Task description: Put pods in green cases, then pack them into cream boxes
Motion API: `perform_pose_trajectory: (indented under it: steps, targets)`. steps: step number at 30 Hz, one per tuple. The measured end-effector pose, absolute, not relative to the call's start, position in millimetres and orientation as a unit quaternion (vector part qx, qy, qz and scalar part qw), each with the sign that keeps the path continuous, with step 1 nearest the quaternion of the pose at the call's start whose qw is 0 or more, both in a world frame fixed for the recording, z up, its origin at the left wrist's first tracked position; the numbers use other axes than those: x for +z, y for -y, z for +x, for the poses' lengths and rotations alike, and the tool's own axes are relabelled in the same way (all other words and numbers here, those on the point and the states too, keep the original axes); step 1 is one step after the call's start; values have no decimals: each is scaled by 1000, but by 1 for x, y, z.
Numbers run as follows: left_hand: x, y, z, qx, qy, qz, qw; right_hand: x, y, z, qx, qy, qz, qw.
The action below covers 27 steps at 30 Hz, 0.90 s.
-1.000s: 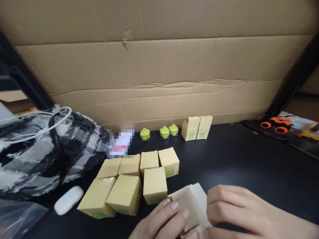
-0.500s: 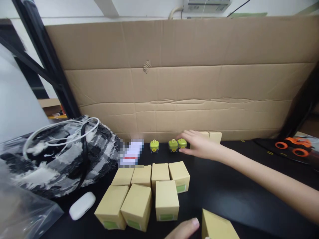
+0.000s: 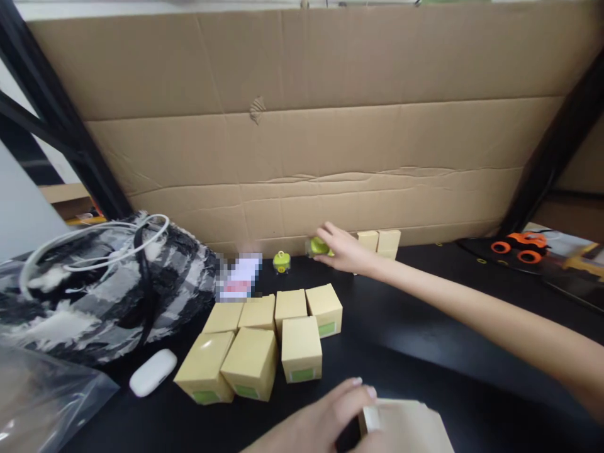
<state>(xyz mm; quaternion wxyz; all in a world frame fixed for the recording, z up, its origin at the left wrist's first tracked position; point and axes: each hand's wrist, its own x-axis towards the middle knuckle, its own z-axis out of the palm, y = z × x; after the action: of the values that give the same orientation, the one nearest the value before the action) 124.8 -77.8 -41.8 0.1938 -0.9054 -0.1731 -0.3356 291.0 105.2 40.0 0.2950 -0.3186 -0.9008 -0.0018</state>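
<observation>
At the back of the table my right hand [image 3: 343,249] is closed with thumb and fingers around a small green toy [image 3: 319,245], which looks tilted. The hand partly hides it, and whether a second toy is behind it I cannot tell. Another green toy [image 3: 282,262], with a loop on top and a yellow front, stands upright to the left. Low in the picture, my left hand [image 3: 321,418] grips the left side of a small cardboard box [image 3: 408,423]; the bottom edge cuts off both. Several similar tan boxes [image 3: 302,349] with green labels stand in two rows beyond that hand.
Two flat tan cartons [image 3: 387,242] lean by the cardboard wall [image 3: 321,138]. A white earbud case [image 3: 153,372], a fuzzy black-and-white bag [image 3: 179,296] with cables and a clear plastic bag [image 3: 61,396] lie left. An orange toy car [image 3: 520,246] sits far right.
My right hand has closed on a green toy and tilted it. My left hand has come further into view, onto the box. The camera view has shifted down and slightly right.
</observation>
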Motion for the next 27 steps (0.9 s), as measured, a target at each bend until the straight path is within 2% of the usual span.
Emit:
perform_pose_trajectory:
  steps: [4,6,10,13,17,19,22,24,27]
  targets:
    - [-27,76,137,-349,182,-905,160,50,-38,323,64,871,-257,414]
    - [-25,75,142,-384,206,-890,131,49,-3,337,110,866,-215,438]
    - [-20,75,140,-365,195,-905,101,41,43,360,242,877,-166,380]
    - [-17,77,133,-342,174,-908,167,39,54,369,179,912,-177,323]
    - [-30,78,130,-399,214,-884,119,39,55,368,77,945,-180,263]
    - [-41,75,131,-444,219,-863,101,36,55,365,80,954,-177,228]
    - [-48,70,130,-459,162,-860,152,29,54,363,116,959,-176,188]
    - [-46,70,128,-431,146,-872,180,26,54,366,118,954,-190,200]
    - [-41,72,126,-428,185,-866,180,24,55,375,99,932,-224,268]
